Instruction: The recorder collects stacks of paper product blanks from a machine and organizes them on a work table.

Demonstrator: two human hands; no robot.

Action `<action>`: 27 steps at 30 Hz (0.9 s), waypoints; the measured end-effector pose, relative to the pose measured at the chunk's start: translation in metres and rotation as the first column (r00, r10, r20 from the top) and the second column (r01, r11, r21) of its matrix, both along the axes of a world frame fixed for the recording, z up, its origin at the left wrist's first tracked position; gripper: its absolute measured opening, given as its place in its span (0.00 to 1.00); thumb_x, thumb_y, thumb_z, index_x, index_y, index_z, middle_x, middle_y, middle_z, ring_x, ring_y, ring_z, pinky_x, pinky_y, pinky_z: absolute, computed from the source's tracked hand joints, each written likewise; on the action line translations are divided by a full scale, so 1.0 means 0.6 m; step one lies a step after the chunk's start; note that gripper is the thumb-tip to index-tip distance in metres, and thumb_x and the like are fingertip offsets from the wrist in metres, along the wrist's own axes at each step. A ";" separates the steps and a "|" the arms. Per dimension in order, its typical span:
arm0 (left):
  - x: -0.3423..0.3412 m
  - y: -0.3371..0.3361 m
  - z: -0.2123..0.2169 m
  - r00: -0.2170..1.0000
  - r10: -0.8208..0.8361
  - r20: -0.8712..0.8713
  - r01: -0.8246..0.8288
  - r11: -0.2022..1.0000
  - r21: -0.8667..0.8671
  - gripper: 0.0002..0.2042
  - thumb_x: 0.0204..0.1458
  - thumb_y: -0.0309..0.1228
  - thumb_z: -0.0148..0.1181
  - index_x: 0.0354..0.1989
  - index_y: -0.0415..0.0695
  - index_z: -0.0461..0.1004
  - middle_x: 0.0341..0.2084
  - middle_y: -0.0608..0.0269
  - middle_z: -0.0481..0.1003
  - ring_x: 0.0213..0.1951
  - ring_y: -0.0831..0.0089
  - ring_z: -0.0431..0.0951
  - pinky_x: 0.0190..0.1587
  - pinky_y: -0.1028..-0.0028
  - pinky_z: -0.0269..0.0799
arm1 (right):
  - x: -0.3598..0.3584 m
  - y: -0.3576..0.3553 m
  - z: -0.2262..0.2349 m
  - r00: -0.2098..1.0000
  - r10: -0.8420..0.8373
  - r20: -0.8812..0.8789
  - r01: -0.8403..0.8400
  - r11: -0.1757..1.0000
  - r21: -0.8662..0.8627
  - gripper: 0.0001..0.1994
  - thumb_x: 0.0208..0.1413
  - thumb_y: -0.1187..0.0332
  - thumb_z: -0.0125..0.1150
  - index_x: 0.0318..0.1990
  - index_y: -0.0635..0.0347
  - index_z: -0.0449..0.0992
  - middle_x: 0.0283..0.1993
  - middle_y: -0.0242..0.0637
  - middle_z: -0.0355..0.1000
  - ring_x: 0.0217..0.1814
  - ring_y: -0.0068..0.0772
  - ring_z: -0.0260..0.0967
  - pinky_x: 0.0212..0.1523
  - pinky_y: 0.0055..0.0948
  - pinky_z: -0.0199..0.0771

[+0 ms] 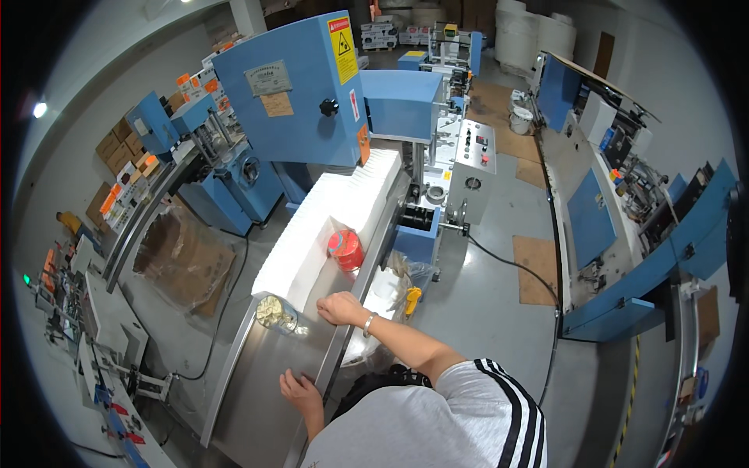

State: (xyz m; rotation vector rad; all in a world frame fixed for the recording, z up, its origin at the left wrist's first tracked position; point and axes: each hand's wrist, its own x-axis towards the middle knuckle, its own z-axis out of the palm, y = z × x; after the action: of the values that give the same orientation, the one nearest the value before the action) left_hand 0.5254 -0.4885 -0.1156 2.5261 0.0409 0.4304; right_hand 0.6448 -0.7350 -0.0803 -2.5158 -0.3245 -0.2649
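- The left hand (303, 394) is over the metal tabletop (253, 390) near its right edge, fingers loosely bent and a little apart, with nothing seen in its grasp.
- The right hand (341, 310) is curled, fingers drawn together, near the same edge; whether it pinches anything is too small to tell.
- A red cylinder (346, 249) sits beyond the right hand, beside the long white stack (312, 214).
- A clear container with a crumpled gold top (273, 312) is at the stack's near end, left of the right hand.
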 end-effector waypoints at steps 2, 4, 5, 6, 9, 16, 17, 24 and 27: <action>0.000 0.000 0.003 1.000 -0.001 -0.008 0.001 1.000 -0.013 0.23 0.51 0.26 0.55 0.57 0.37 0.64 0.56 0.37 0.61 0.57 0.41 0.60 0.59 0.52 0.57 | -0.003 0.001 0.005 1.000 0.000 -0.008 0.000 1.000 0.006 0.10 0.54 0.62 0.52 0.29 0.56 0.75 0.24 0.46 0.74 0.30 0.51 0.73 0.33 0.46 0.72; 0.001 0.000 0.001 1.000 -0.001 -0.017 0.001 1.000 -0.025 0.23 0.50 0.26 0.56 0.57 0.37 0.64 0.56 0.37 0.61 0.57 0.41 0.60 0.58 0.52 0.57 | -0.004 0.000 0.007 1.000 0.000 -0.016 0.000 1.000 0.013 0.10 0.54 0.62 0.51 0.28 0.58 0.74 0.24 0.46 0.74 0.30 0.52 0.73 0.34 0.47 0.72; 0.001 0.002 -0.002 1.000 -0.004 -0.009 0.004 1.000 -0.022 0.23 0.50 0.26 0.56 0.56 0.37 0.64 0.56 0.37 0.61 0.57 0.41 0.60 0.58 0.52 0.57 | -0.004 0.000 0.006 1.000 0.001 -0.015 -0.001 1.000 0.016 0.10 0.54 0.62 0.51 0.28 0.58 0.74 0.24 0.46 0.74 0.30 0.53 0.73 0.34 0.47 0.72; 0.001 0.003 -0.004 1.000 -0.007 -0.002 0.007 1.000 -0.019 0.23 0.50 0.26 0.56 0.56 0.37 0.64 0.56 0.37 0.61 0.57 0.41 0.61 0.58 0.52 0.57 | -0.004 0.000 0.006 1.000 0.002 -0.015 -0.002 1.000 0.018 0.10 0.54 0.62 0.51 0.29 0.58 0.74 0.25 0.46 0.74 0.30 0.53 0.73 0.34 0.47 0.72; 0.004 0.005 -0.009 1.000 -0.017 0.010 0.017 0.999 -0.032 0.23 0.50 0.26 0.56 0.56 0.37 0.64 0.55 0.37 0.62 0.56 0.41 0.62 0.58 0.53 0.58 | -0.003 0.000 0.003 1.000 0.008 -0.004 -0.008 1.000 0.011 0.10 0.54 0.62 0.50 0.29 0.58 0.74 0.25 0.46 0.74 0.31 0.52 0.73 0.34 0.47 0.72; 0.003 0.000 -0.004 1.000 -0.021 0.005 0.021 0.997 -0.079 0.22 0.51 0.26 0.55 0.56 0.37 0.63 0.55 0.37 0.62 0.55 0.41 0.62 0.57 0.53 0.58 | -0.002 0.002 0.007 1.000 0.004 0.002 -0.004 1.000 0.006 0.11 0.54 0.62 0.51 0.28 0.58 0.74 0.25 0.47 0.74 0.31 0.53 0.73 0.33 0.47 0.72; 0.005 0.001 -0.006 1.000 -0.029 0.007 0.029 0.996 -0.080 0.22 0.51 0.26 0.55 0.56 0.37 0.63 0.55 0.37 0.62 0.55 0.41 0.62 0.57 0.53 0.58 | -0.002 0.001 0.007 1.000 0.004 0.008 -0.004 1.000 0.007 0.12 0.55 0.61 0.51 0.28 0.58 0.74 0.25 0.47 0.74 0.30 0.53 0.73 0.33 0.47 0.72; 0.015 -0.011 -0.009 0.994 -0.107 -0.002 0.106 0.988 -0.110 0.22 0.52 0.27 0.54 0.56 0.37 0.63 0.55 0.38 0.62 0.56 0.42 0.62 0.57 0.55 0.59 | -0.009 -0.022 0.003 0.999 -0.051 -0.017 0.050 0.998 -0.022 0.11 0.55 0.60 0.53 0.30 0.56 0.75 0.24 0.46 0.74 0.30 0.52 0.73 0.33 0.46 0.72; -0.016 0.005 0.009 0.999 0.024 -0.047 -0.029 0.994 -0.108 0.21 0.52 0.27 0.55 0.56 0.37 0.64 0.55 0.39 0.63 0.56 0.43 0.63 0.58 0.56 0.60 | 0.010 0.021 -0.009 0.999 0.033 -0.001 -0.033 0.999 -0.042 0.11 0.54 0.59 0.53 0.29 0.55 0.75 0.24 0.46 0.74 0.30 0.52 0.73 0.33 0.47 0.72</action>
State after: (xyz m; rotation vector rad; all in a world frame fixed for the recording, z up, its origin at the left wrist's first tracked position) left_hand 0.5157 -0.4858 -0.1103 2.4305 0.1119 0.3713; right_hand 0.6508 -0.7225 -0.0856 -2.5491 -0.3742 -0.2467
